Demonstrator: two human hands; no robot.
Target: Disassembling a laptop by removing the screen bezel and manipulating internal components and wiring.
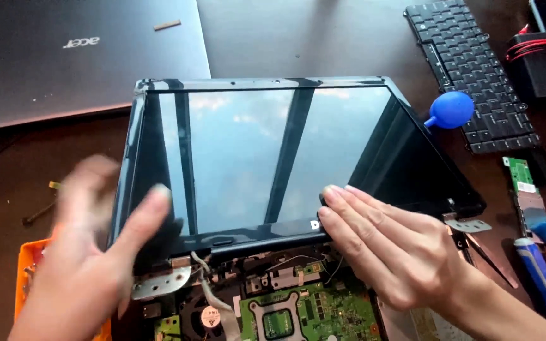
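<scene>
A laptop screen [273, 158] is lying in the middle of the view, its glossy glass reflecting sky, clouds and dark window bars. Its black frame is looking worn, and its lower edge is sitting over the opened laptop body, where a green circuit board [311, 312] and a small fan [208, 316] are showing at six o'clock. A bare metal hinge [159, 281] is sticking out at the lower left corner of the screen, another [469, 225] at the lower right.

The left hand [90, 252] is blurred (it is hard to read in detail), fingers spread open, with the thumb pressing against the left edge of the frame at about eight o'clock. The right hand [390, 243] is resting flat at four o'clock, fingers straight and together, fingertips touching the bottom bezel; it is gripping nothing.

Everything is sitting on a dark brown table [298, 38]. A closed grey laptop [77, 57] is lying at eleven o'clock, a loose black keyboard [475, 82] at two o'clock, and a blue rubber air blower [451, 110] just beside the keyboard, near the upper right corner of the screen. A blue-handled screwdriver [538, 271] is lying at four o'clock, past the right wrist. An orange tray [28, 271] is peeking out behind the left hand at eight o'clock.
</scene>
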